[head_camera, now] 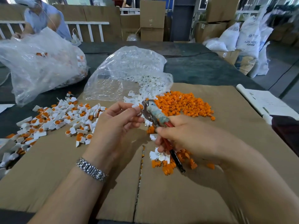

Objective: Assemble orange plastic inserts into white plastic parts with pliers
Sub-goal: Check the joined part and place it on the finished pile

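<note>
My left hand (pixel 119 122) pinches a small white part with an orange insert (pixel 139 107) between thumb and fingertips. My right hand (pixel 182 135) grips the red-handled pliers (pixel 153 115), whose taped jaws close around that part. A heap of loose orange inserts (pixel 184 103) lies just behind the pliers. Loose white parts (pixel 148 89) spill from a clear bag (pixel 129 70). Assembled white-and-orange pieces (pixel 64 120) are spread out on the left. A few more inserts and white parts (pixel 163 159) sit under my right hand.
Brown cardboard (pixel 161 191) covers the dark table, with a seam running down its middle. A big clear bag of pieces (pixel 40 65) stands at the left, another person (pixel 42 16) behind it. Papers (pixel 268 101) lie at the right edge. Boxes and white sacks stand beyond.
</note>
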